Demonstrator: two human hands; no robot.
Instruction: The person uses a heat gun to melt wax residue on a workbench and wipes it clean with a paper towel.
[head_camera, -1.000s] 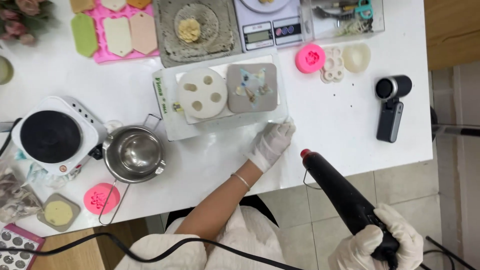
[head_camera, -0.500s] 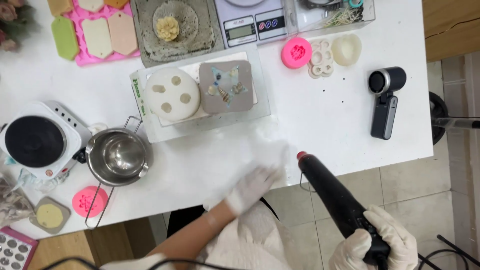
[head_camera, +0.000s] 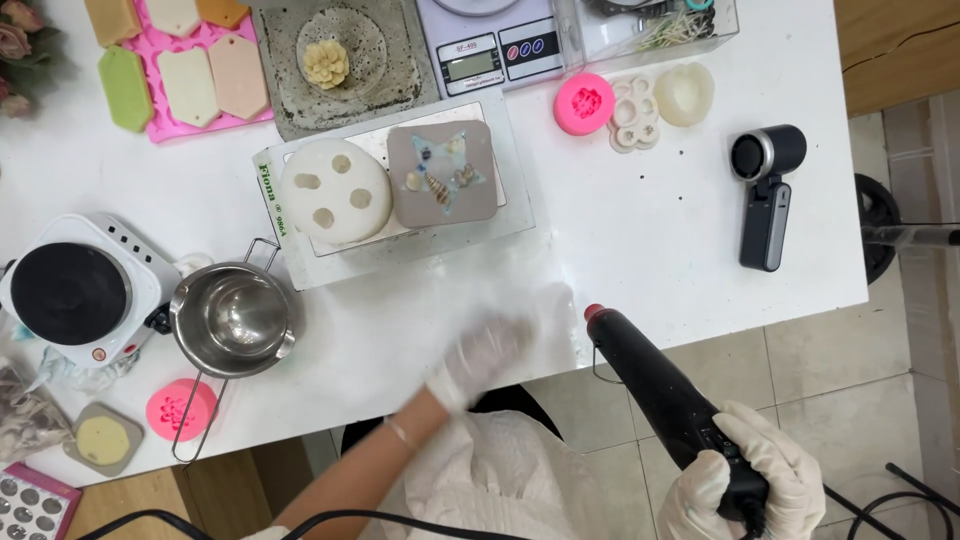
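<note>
My right hand (head_camera: 745, 478), in a white glove, grips the handle of a black heat gun (head_camera: 660, 385) whose red-tipped nozzle points at the table's front edge. My left hand (head_camera: 482, 352), also gloved and blurred by motion, hovers open over the white table (head_camera: 640, 220) near its front edge, holding nothing. Beyond it, a flat tray (head_camera: 400, 250) carries a round white mould (head_camera: 335, 190) with holes and a square grey mould (head_camera: 443, 172) with a pale star and small shells.
A steel pot (head_camera: 233, 318) and a white hotplate (head_camera: 75, 292) stand at the left. A pink mould (head_camera: 180, 410) lies near the front edge. A digital scale (head_camera: 490, 55), pink tray of soap bars (head_camera: 185, 70), small moulds (head_camera: 630, 100) and a black handheld device (head_camera: 765, 195) are farther back.
My left hand has pulled back from the tray's corner toward the table's front edge. The heat gun has stayed roughly in place in my right hand.
</note>
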